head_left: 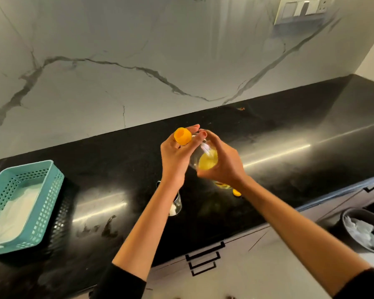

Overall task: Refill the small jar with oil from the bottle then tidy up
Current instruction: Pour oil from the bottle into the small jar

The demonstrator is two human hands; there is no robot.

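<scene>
Above the black counter (279, 134) my right hand (225, 162) grips a clear oil bottle (205, 158), tilted, with yellow oil pooled in it. Its neck points up and left toward my left hand (175, 156), which holds the orange cap (183, 135) at the fingertips, open side facing me. The small glass jar (177, 205) stands on the counter below, mostly hidden by my left forearm. A small yellow-orange object (236, 192) lies on the counter under my right wrist; I cannot tell what it is.
A teal perforated basket (41, 175) with white cloth inside sits at the left of the counter. A dark bowl (345, 214) holding crumpled white material is at the lower right, below counter level. Drawer handles (203, 255) run along the front edge. A marble wall backs the counter.
</scene>
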